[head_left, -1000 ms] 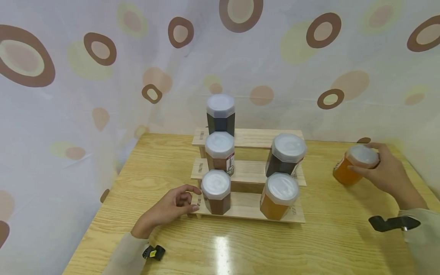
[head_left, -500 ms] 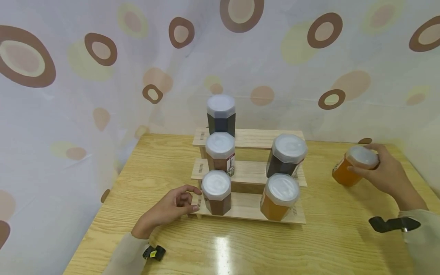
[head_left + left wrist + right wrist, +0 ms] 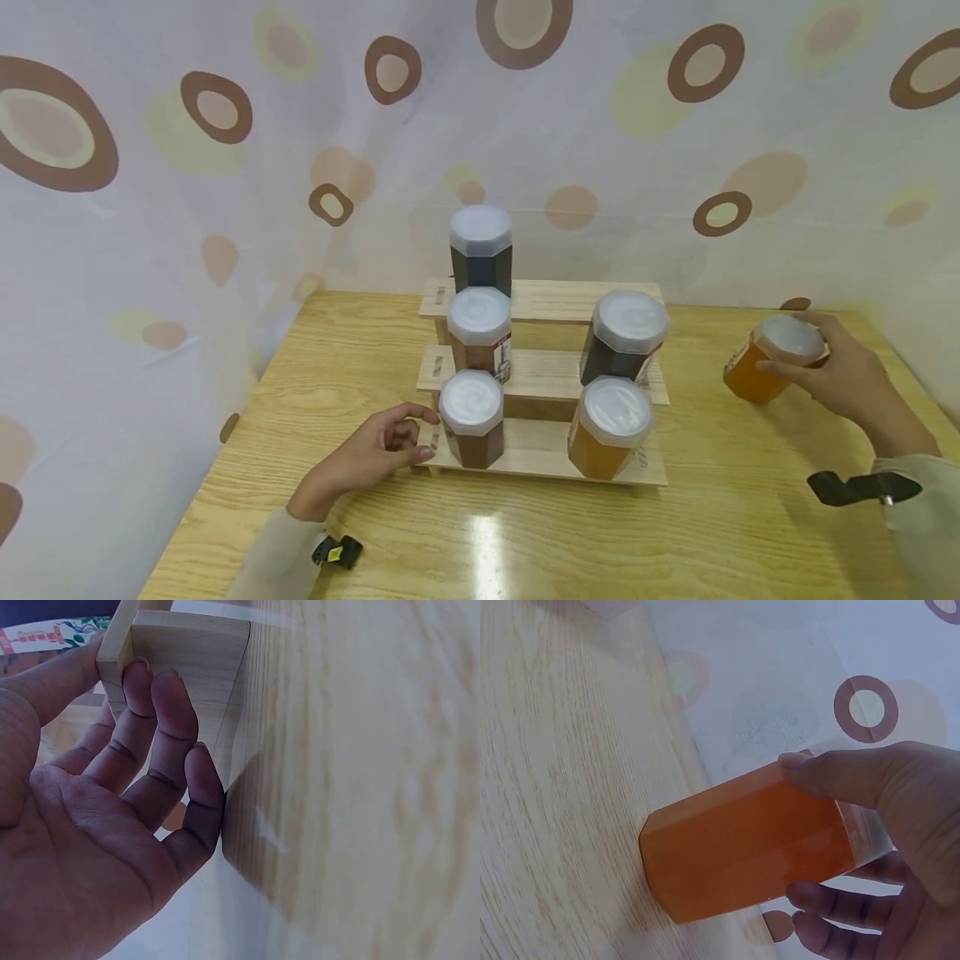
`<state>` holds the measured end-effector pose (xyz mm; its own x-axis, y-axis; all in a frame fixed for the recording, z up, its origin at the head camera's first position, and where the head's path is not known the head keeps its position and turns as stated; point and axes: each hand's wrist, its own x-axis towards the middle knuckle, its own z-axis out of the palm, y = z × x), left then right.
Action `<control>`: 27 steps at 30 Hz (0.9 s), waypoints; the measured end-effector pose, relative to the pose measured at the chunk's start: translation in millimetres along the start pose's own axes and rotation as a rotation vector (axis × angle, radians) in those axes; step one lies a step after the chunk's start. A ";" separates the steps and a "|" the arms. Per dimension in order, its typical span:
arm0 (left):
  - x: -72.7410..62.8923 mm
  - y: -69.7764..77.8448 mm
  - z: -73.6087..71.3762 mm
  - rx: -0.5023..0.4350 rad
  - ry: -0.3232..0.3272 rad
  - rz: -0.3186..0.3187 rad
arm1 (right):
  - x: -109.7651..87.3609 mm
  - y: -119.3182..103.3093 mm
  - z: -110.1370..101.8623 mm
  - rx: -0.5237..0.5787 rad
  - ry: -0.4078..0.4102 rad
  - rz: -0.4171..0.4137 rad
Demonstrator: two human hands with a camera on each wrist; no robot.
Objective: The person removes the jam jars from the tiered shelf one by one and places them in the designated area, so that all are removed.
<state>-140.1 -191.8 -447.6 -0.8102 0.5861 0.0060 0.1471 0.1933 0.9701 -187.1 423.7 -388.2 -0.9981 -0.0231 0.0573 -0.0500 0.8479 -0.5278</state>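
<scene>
The right hand (image 3: 851,371) grips an orange jar (image 3: 753,371) near its pale lid (image 3: 791,335), its base at the tabletop (image 3: 390,542), right of the wooden rack (image 3: 555,302). The left hand (image 3: 367,450), fingers curled, holds the left end of the lowest shelf (image 3: 534,446), beside a brown jar (image 3: 477,446) (the rack bears five lidded jars (image 3: 607,450)).

Wooden table (image 3: 585,542) beneath a three-tiered rack (image 3: 543,375) (five jars (image 3: 481,321) aboard) and a sixth jar (image 3: 759,371).
</scene>
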 end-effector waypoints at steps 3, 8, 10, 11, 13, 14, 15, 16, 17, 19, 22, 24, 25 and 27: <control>0.3 -0.2 0.3 0.003 0.001 0.000 | -1.0 -2.5 -0.8 0.000 0.011 0.005; 0.6 -1.5 0.2 0.011 0.000 0.005 | -2.8 -8.9 -5.2 0.054 0.036 0.024; 0.6 -2.0 0.1 0.014 0.001 0.007 | -3.1 -13.2 -8.6 0.055 0.052 0.019; 0.6 -2.2 0.0 0.013 0.000 0.008 | -3.4 -15.4 -10.5 0.055 0.058 0.013; 0.5 -2.3 -0.1 0.013 -0.001 0.012 | -4.4 -20.5 -14.7 0.028 0.082 -0.008; 0.4 -2.3 -0.2 0.011 -0.002 0.014 | -4.7 -23.1 -16.5 0.015 0.092 -0.023; 0.4 -2.2 -0.2 0.010 -0.003 0.017 | -5.1 -25.7 -18.5 0.001 0.102 -0.035; 0.4 -2.1 -0.2 0.009 -0.004 0.020 | -5.1 -28.4 -20.4 -0.012 0.112 -0.043; 0.3 -1.9 -0.2 0.007 -0.005 0.022 | -5.0 -31.0 -22.1 -0.027 0.122 -0.049; 0.2 -1.4 -0.1 0.005 -0.006 0.023 | -4.5 -35.8 -25.4 -0.041 0.131 -0.057; 0.2 -0.5 0.3 0.003 -0.007 0.022 | -4.0 -42.7 -29.1 -0.049 0.137 -0.059; 0.1 -0.4 0.6 0.006 -0.008 0.026 | -4.2 -47.9 -31.3 -0.056 0.139 -0.064; 0.1 -0.3 0.8 0.008 -0.009 0.027 | -4.3 -50.9 -32.1 -0.059 0.145 -0.067; 0.2 -0.1 0.8 0.014 -0.008 0.027 | -3.8 -57.7 -34.1 -0.061 0.155 -0.080</control>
<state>-139.8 -191.1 -448.0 -0.8010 0.5979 0.0304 0.1772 0.1882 0.9660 -179.2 392.9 -329.0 -0.9731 -0.0140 0.2298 -0.1221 0.8775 -0.4638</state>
